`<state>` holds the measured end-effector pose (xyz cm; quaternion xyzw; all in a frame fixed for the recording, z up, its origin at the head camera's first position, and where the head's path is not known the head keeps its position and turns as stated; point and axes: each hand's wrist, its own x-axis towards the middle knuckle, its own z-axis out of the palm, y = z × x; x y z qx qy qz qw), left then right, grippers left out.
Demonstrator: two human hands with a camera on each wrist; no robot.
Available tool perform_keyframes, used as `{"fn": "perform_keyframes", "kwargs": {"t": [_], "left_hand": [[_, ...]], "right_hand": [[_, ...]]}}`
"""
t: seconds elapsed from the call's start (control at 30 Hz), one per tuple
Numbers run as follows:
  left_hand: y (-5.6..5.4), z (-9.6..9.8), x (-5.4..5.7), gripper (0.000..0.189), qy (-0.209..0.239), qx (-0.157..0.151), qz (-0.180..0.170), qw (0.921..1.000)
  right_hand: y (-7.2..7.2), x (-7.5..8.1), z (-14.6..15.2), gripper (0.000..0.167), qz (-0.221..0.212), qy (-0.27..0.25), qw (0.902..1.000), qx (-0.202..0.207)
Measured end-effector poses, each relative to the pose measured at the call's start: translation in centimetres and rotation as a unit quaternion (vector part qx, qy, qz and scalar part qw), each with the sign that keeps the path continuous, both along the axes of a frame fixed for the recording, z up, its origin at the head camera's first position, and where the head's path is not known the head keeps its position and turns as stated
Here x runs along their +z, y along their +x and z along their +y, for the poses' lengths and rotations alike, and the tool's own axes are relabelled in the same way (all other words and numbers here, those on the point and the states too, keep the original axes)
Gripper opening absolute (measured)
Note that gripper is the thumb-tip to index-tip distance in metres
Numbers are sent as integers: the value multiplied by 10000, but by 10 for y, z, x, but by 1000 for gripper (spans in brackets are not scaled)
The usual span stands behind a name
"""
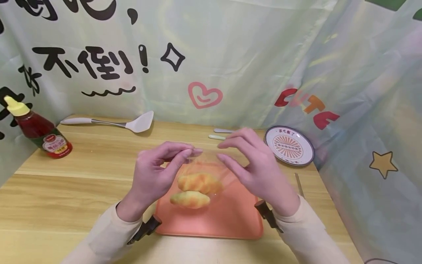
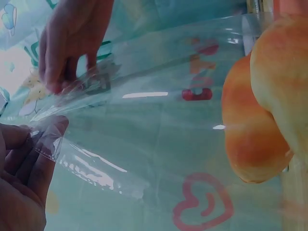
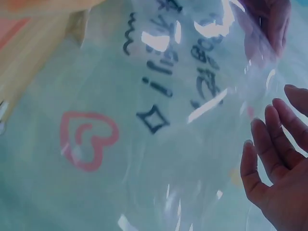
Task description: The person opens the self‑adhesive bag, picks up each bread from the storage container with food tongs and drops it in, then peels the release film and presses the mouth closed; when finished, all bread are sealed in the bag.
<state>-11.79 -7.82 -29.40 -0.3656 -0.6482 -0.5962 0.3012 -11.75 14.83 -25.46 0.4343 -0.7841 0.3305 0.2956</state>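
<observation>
My left hand (image 1: 153, 178) pinches the gathered top of a clear plastic bag (image 2: 144, 130) between thumb and fingers. Opposite it, my right hand (image 1: 258, 167) has its fingers spread and loosely bent, close to the bag's edge in the right wrist view. The film runs down from the hands to two toy-like bread rolls, an orange-brown one (image 1: 201, 182) and a paler yellow one (image 1: 190, 200). In the head view both rolls appear over a coral-pink tray (image 1: 214, 225), beneath the hands. The clear film is barely visible there.
A red sauce bottle (image 1: 49, 139) with a yellow cap stands at the left. Behind lies a white spatula (image 1: 140, 123). Two small pale-handled utensils (image 1: 216, 137) lie near the back edge. A patterned plate (image 1: 304, 150) is at the back right, against the printed curtain.
</observation>
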Motion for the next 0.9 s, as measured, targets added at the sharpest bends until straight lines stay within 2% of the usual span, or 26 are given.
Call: {"fn": "perform_keyframes", "kwargs": {"t": [0.13,0.3,0.47,0.67,0.9], "left_hand": [[-1,-1,-1,9,-5,21,169,9999],[0,-2,-1,15,-12,83,232,9997],[-1,-4,0,22,-149,135,470,9987],[-2,-7,1,24,-141,-153,670,9975],[-3,-7,2,19,30,-496,720,9962]], "right_hand": [[-5,1,-17,14,140,58,9995,267],[-9,0,-28,9,48,-47,9991,410],[-8,0,-32,13,2,-26,9987,509],[-10,0,-32,16,-70,-25,9978,662],[-12,-4,-20,10,-454,10,9970,624]]}}
